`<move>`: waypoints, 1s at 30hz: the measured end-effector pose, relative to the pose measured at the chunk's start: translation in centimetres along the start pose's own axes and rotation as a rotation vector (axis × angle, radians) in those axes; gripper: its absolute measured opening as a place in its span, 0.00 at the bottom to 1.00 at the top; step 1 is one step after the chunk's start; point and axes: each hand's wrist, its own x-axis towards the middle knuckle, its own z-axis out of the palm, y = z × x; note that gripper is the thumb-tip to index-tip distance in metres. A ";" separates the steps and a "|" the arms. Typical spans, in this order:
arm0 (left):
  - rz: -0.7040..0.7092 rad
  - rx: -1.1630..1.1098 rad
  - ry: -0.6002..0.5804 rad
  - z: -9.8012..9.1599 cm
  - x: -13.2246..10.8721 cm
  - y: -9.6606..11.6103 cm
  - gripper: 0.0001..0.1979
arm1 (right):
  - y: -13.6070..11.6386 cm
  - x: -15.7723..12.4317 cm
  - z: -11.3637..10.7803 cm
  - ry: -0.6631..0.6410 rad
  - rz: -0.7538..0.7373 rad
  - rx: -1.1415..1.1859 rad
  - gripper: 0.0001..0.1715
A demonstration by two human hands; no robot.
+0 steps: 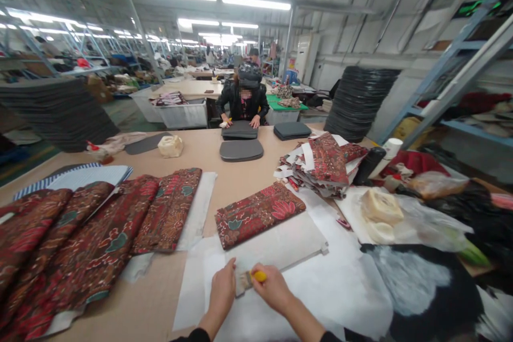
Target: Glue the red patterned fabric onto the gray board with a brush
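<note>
My right hand (272, 286) is closed around the yellow handle of a flat brush (246, 280). The bristles rest on the left end of a pale grey panel (286, 240), the bare backing of a folded piece of red-brown patterned fabric (260, 212). At the panel's lower left edge, my left hand (222, 287) has its fingers curled in and the thumb pointing up, seemingly gripping that edge; its fingertips are partly hidden. Under the panel lies a large white sheet (324, 283).
Patterned fabric pieces (136, 214) overlap at left. A scrap pile (320, 163), foam block (380, 207) and black sheet with white smears (417, 283) lie at right. Across the table, a person (243, 99) handles grey panels (240, 131). Tall dark stacks (358, 101) stand behind.
</note>
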 end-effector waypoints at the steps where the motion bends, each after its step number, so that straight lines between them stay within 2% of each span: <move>1: 0.008 -0.011 -0.005 0.1 0.0 -0.2 0.25 | 0.3 -0.1 -0.6 0.011 0.061 -0.065 0.08; 3: 0.017 -0.048 -0.006 0.3 0.0 -0.8 0.25 | 0.8 -0.4 -2.1 0.063 0.184 -0.216 0.10; 5: 0.005 -0.115 0.002 0.5 0.2 -1.2 0.24 | 0.5 -0.4 -2.7 0.088 0.213 -0.285 0.10; 9: -0.085 -0.252 -0.009 0.2 0.6 -1.3 0.24 | -2.1 0.2 -0.6 0.005 0.040 -0.090 0.09; 11: -0.118 -0.273 -0.029 -0.2 0.7 -1.1 0.24 | -3.0 0.4 0.6 -0.056 -0.019 -0.072 0.09; 13: -0.104 -0.276 -0.039 -0.4 0.7 -1.0 0.24 | -3.4 0.2 1.0 -0.102 0.002 -0.156 0.08; 16: -0.063 -0.268 -0.035 -0.5 0.5 -1.0 0.25 | -3.3 -0.3 0.7 -0.101 0.047 -0.254 0.08; 19: -0.064 -0.234 -0.044 -0.6 0.3 -1.0 0.24 | -3.4 -0.6 0.5 -0.117 -0.009 -0.235 0.09; 23: -0.043 -0.129 -0.074 -1.1 0.0 -0.2 0.23 | -3.8 -0.8 1.0 -0.131 0.020 -0.232 0.09; 25: -0.012 -0.044 -0.082 -1.3 -0.2 0.2 0.23 | -3.3 -0.6 0.8 -0.098 0.012 -0.163 0.09; 27: 0.053 0.070 -0.098 -1.5 -0.5 0.6 0.20 | -1.3 -0.1 -0.3 -0.071 0.035 -0.079 0.09; 30: 0.190 0.255 -0.139 -1.6 -0.7 0.9 0.17 | 4.1 0.2 -4.5 0.052 0.258 -0.015 0.10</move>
